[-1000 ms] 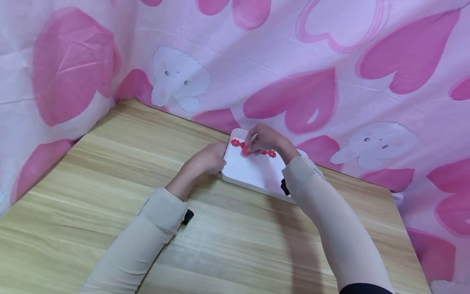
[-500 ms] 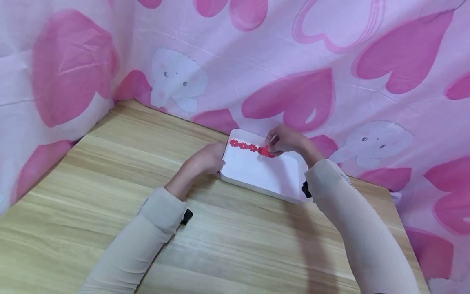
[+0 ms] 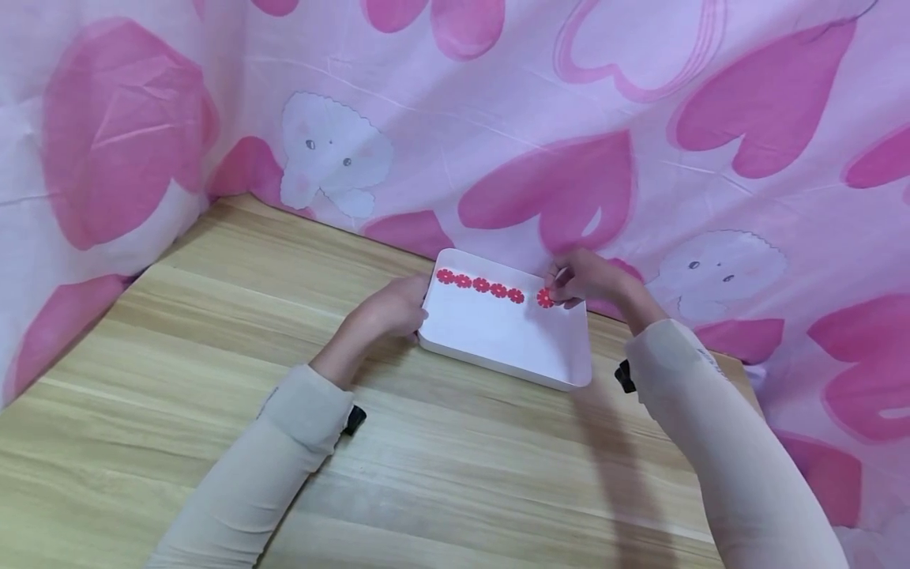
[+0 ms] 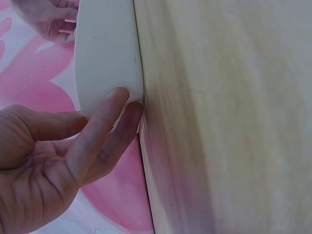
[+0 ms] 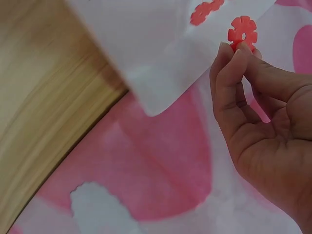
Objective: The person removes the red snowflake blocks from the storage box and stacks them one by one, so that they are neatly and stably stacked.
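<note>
A white tray [image 3: 498,344] is lying on the wooden table [image 3: 455,474], close to the pink heart-printed cloth [image 3: 569,118] that is hung behind and to the side of it. Along the tray's far edge a row of red flower discs [image 3: 480,285] is laid out — five of them, side by side, almost touching.

A sixth red disc [image 3: 544,298] is being pinched by the right hand [image 3: 586,278] between thumb and fingertips, just past the right end of the row, a small gap being left between it and the last disc laid. In the right wrist view the same disc [image 5: 242,31] is seen held upright at the fingertips [image 5: 226,53], its notched rim and centre hole plainly shown, with the tray's corner [image 5: 151,105] beside it and the cloth beneath. Whether the disc is touching the tray cannot be told.

The tray's left edge is being steadied by the left hand [image 3: 395,310]. In the left wrist view its fingers [image 4: 105,119] are seen lying nearly straight against the tray's rounded outer wall [image 4: 109,53] — pressed to it, not curled round it — where that wall meets the table top [image 4: 224,117].

Both forearms are covered by beige sleeves [image 3: 284,450], and a small black clip is showing at each wrist.
</note>
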